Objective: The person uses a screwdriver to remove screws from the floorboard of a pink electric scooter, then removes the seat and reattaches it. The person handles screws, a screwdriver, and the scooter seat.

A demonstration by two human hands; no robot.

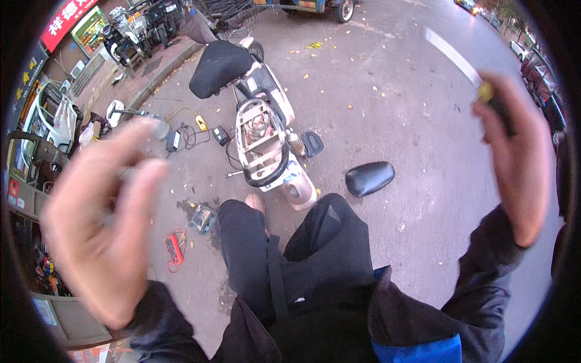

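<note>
My left hand (100, 224) is raised at the left, smeared by motion. Its thumb and forefinger are apart, and I see nothing held between them. At the upper right, my right hand (517, 145) is closed around the dark and yellow handle of a screwdriver (454, 57). The tool's long pale shaft points up and to the left, blurred. Between my hands, beyond my knees, stands a white electric scooter (266, 130). Its black seat (221, 66) is at the far end, and wires show inside the rear rack frame. Neither hand touches the scooter.
A black padded cushion (370, 178) lies on the pavement right of the scooter. To its left are a red meter (173, 249), a teal tool or box (203, 219), a black charger (173, 141) and cables. Parked scooters (127, 36) and an open cabinet (36, 242) line the left side.
</note>
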